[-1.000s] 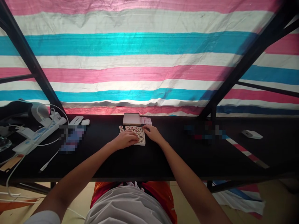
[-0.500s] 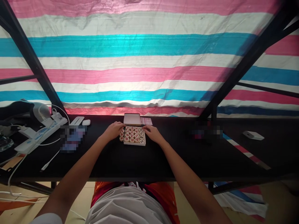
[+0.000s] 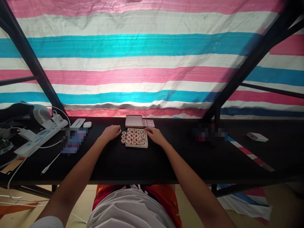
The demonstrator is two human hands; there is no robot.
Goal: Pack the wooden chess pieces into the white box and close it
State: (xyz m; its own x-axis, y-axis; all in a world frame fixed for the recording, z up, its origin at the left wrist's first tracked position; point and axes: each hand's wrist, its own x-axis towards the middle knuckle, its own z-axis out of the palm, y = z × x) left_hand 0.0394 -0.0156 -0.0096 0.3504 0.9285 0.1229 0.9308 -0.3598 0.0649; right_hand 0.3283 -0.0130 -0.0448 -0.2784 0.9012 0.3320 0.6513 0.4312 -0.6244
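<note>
**We are working at a black table (image 3: pixel 152 166)**

A disc-filled white tray (image 3: pixel 136 146) is sitting near its middle. Our right hand (image 3: pixel 153 134) is touching the tray's far right corner, whether gripping we cannot tell; our left hand (image 3: pixel 111 132), apart from it, is pinching a small disc (image 3: pixel 119 130). Three loose discs (image 3: pixel 123 137) are lining the tray's left edge.

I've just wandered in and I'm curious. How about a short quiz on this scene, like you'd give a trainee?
1. True or false: the left hand rests inside the tray.
2. What colour are the marks on the three loose pieces left of the tray: (a) blue, (b) red, (c) green?
3. Which hand is at the tray's far right corner?
Key: 1. False; 2. b; 3. The right hand.
</note>
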